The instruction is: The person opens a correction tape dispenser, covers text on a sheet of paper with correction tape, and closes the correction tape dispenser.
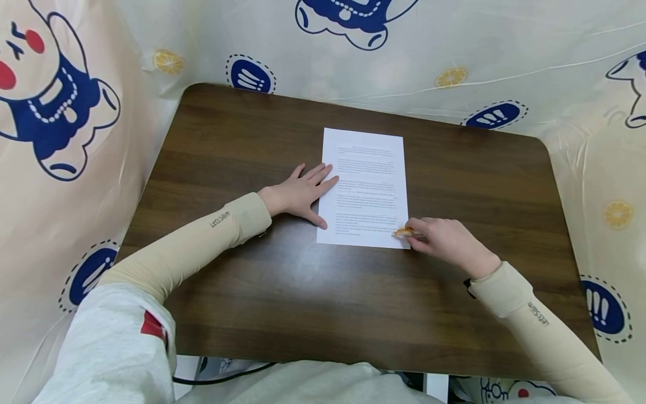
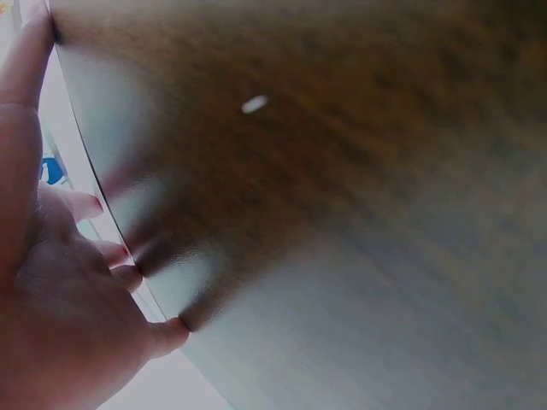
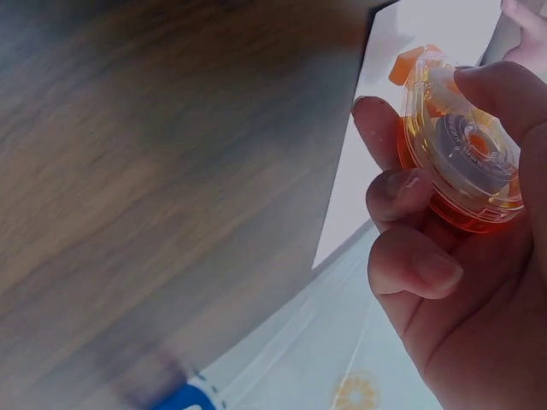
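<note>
A printed sheet of paper (image 1: 364,193) lies flat on the brown wooden table. My left hand (image 1: 301,194) rests with spread fingers across the sheet's left edge. In the left wrist view, the fingertips of that hand (image 2: 73,290) touch down on the surface. At the sheet's lower right corner, my right hand (image 1: 444,238) grips an orange see-through correction tape (image 1: 402,232), its tip at the last printed lines. The right wrist view shows the correction tape (image 3: 461,141) between thumb and fingers of the right hand (image 3: 479,299), with a round reel visible inside its case.
The wooden table (image 1: 242,140) has rounded far corners. Pale curtains (image 1: 378,73) with blue cartoon figures and orange slices hang around its back and sides. A black cable (image 1: 224,380) runs below the near table edge, beside the person's lap.
</note>
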`<state>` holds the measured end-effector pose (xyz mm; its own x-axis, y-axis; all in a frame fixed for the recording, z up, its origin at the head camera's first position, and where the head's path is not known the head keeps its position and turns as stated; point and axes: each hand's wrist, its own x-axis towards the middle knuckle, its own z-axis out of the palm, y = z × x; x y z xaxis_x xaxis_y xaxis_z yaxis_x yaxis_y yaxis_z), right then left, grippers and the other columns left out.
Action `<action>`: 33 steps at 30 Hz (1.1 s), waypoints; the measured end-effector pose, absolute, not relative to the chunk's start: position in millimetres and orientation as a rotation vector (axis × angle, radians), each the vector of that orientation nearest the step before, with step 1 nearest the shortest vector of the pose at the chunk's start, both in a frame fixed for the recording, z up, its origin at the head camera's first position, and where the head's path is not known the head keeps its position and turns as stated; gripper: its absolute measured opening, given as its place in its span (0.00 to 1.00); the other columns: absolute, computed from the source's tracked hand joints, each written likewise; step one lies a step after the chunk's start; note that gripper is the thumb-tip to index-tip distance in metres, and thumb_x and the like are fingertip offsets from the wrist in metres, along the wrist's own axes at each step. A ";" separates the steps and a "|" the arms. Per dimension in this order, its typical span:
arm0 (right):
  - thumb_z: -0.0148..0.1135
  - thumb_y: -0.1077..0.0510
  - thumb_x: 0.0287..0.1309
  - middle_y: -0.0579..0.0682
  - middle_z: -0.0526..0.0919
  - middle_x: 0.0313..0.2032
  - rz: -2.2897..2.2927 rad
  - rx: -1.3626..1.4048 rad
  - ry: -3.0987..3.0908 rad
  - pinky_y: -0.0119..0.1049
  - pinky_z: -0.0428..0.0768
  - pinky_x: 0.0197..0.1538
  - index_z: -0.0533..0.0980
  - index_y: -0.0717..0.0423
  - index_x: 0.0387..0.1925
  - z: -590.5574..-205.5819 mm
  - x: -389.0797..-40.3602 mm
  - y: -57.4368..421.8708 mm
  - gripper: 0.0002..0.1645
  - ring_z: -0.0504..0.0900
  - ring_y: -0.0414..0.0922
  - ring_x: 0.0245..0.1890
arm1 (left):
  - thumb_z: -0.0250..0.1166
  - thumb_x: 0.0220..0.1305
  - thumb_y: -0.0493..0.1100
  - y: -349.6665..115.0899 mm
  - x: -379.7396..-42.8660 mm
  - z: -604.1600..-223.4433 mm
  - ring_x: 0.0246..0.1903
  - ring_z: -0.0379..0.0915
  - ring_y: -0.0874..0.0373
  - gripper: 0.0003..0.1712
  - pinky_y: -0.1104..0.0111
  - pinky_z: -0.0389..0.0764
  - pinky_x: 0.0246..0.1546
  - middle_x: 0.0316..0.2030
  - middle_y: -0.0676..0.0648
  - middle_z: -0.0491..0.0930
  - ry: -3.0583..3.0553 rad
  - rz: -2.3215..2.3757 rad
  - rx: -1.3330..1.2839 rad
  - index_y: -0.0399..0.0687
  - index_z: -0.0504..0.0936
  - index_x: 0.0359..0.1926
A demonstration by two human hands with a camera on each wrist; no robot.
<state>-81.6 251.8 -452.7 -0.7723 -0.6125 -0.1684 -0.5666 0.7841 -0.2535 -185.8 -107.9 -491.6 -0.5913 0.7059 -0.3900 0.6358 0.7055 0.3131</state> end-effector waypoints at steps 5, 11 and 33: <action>0.71 0.56 0.65 0.45 0.82 0.28 -0.286 -0.980 2.732 0.33 0.67 0.23 0.80 0.55 0.43 -454.6 -81.7 236.0 0.10 0.67 0.37 0.20 | 0.67 0.56 0.79 -108.6 -185.1 -490.2 0.82 0.22 0.46 0.72 0.39 0.30 0.76 0.84 0.42 0.29 2.424 0.188 1.023 0.51 0.39 0.85; 0.70 0.56 0.66 0.43 0.77 0.24 -0.334 -1.066 2.724 0.32 0.66 0.22 0.79 0.55 0.41 -455.6 -83.2 213.0 0.09 0.65 0.37 0.18 | 0.67 0.56 0.80 -109.1 -185.1 -490.0 0.83 0.22 0.47 0.72 0.40 0.30 0.76 0.84 0.42 0.28 2.420 0.189 1.022 0.52 0.39 0.85; 0.70 0.55 0.67 0.43 0.73 0.21 -0.304 -1.278 2.673 0.36 0.73 0.24 0.77 0.55 0.39 -457.3 -96.4 142.6 0.09 0.70 0.40 0.17 | 0.65 0.56 0.81 -110.8 -186.3 -493.8 0.82 0.22 0.47 0.72 0.40 0.30 0.76 0.84 0.43 0.28 2.430 0.179 1.033 0.53 0.38 0.85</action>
<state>-96.4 142.6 -457.3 -0.6211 -0.7815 -0.0589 -0.7484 0.6138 -0.2514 -186.3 -110.8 -493.8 -0.5934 0.7061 -0.3863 0.6419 0.7048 0.3021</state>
